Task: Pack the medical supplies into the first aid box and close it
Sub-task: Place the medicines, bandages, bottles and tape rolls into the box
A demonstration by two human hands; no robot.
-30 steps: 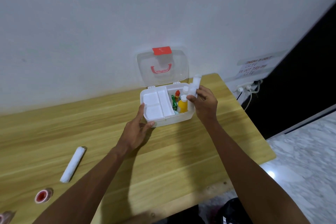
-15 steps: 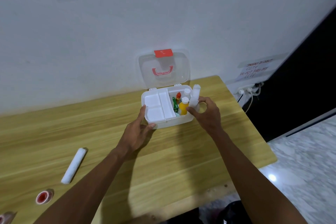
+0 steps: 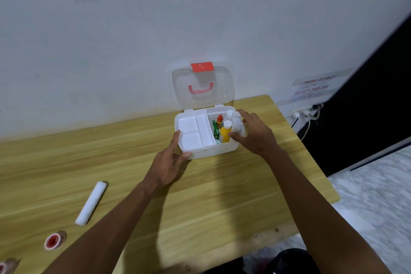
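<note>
At the far left of the worktop (image 3: 222,196) a small red tape roll (image 3: 52,242) is seen, and near it a long white bandage roll (image 3: 91,203) is lying flat; both are well apart from the box and not yet packed. The bandage roll is judged to be light and soft, so it should be picked up round its middle with a gentle squeeze. The left hand (image 3: 169,162) is laid against the front left corner of the first aid box (image 3: 218,151), with straight fingers on the side wall and the thumb on the front, so the box is steadied. The box is thin plastic and probably light, so it is best held low on its walls. Its clear lid (image 3: 201,95) is stood up open. A white tray (image 3: 191,133) is set in the left part. In the right part a green packet (image 3: 215,130), a yellow bottle (image 3: 225,133) and a small orange-topped bottle (image 3: 219,118) are packed close together. Just beside them a white roll (image 3: 237,124) is stood upright, though it is blurred and may be a bottle. It is gripped by the right hand (image 3: 255,135), with the thumb low and the fingers curled over its top. Only a gentle push is called for, since the space is tight and the bottles could be tipped.
</note>
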